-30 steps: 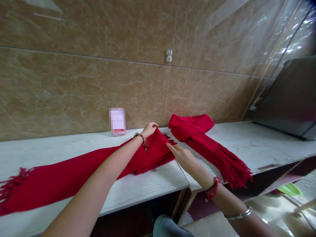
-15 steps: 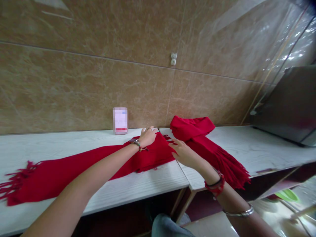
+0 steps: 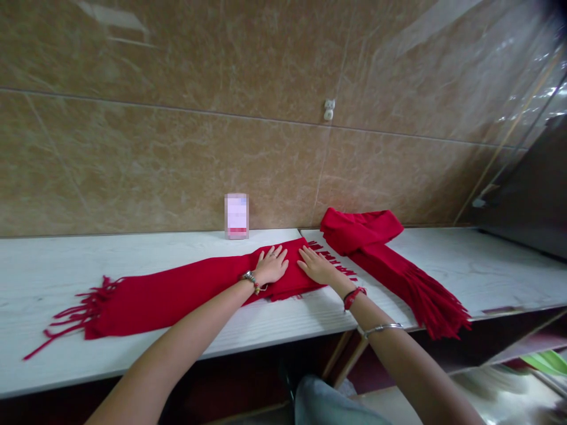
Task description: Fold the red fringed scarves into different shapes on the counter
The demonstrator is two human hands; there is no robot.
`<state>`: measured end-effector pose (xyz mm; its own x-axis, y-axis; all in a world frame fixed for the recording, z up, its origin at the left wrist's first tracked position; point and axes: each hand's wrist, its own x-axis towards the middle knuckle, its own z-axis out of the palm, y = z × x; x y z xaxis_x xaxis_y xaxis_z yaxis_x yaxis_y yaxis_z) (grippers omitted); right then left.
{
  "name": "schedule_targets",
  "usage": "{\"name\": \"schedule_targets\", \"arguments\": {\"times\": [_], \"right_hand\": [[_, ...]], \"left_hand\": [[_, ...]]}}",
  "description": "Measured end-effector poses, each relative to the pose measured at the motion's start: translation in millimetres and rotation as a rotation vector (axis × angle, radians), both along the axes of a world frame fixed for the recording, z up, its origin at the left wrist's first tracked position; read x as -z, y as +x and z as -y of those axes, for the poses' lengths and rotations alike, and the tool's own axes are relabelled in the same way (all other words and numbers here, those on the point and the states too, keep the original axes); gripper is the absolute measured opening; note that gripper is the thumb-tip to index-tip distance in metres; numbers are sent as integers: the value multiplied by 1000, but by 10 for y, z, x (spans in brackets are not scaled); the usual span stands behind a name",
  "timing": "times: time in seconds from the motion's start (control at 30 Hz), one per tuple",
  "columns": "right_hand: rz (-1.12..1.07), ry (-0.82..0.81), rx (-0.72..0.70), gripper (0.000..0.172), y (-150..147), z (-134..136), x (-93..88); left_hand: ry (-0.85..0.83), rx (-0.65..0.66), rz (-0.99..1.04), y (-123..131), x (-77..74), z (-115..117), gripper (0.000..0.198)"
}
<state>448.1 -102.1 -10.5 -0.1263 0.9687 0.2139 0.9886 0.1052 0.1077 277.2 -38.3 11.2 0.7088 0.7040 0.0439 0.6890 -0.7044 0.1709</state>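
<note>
A long red fringed scarf (image 3: 177, 289) lies flat along the white tabletop (image 3: 66, 265), its fringe at the far left. My left hand (image 3: 271, 265) rests palm down on its right end, fingers spread. Beside it, my right hand (image 3: 316, 265) also lies flat and open on the scarf's right end near the fringe. A second red scarf (image 3: 376, 248) lies bunched at the wall and trails toward the table's front edge on the right.
A small pink and white card (image 3: 236, 216) stands against the brown marble wall (image 3: 177, 147). A white hook (image 3: 328, 110) sticks to the wall above. A dark box (image 3: 535, 206) stands at the far right. A green object (image 3: 547, 361) lies below the table.
Both hands have come down flat onto the scarf's right end, side by side. The left hand let go of the raised fold, and the scarf now lies flatter.
</note>
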Motion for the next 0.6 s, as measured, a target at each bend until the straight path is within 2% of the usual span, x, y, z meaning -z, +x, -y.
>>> {"name": "schedule_targets", "arguments": {"times": [0.1, 0.17, 0.23, 0.37, 0.5, 0.6], "right_hand": [[2, -28, 75, 41, -18, -64, -105], [-12, 39, 121, 44, -84, -163, -182], [-33, 112, 110, 45, -159, -276, -209], [-28, 94, -2, 44, -212, -421, -73], [6, 86, 18, 44, -147, -440, 104], [24, 96, 33, 46, -125, -436, 144]], "left_hand": [[-3, -3, 20, 3, -5, 22, 52], [4, -8, 36, 6, 8, 37, 52], [50, -46, 87, 6, 35, 49, 53], [49, -190, 158, -37, 104, 58, 54], [-14, -123, 112, -224, 113, 10, 52], [-11, -138, 40, -557, 84, -103, 52]]}}
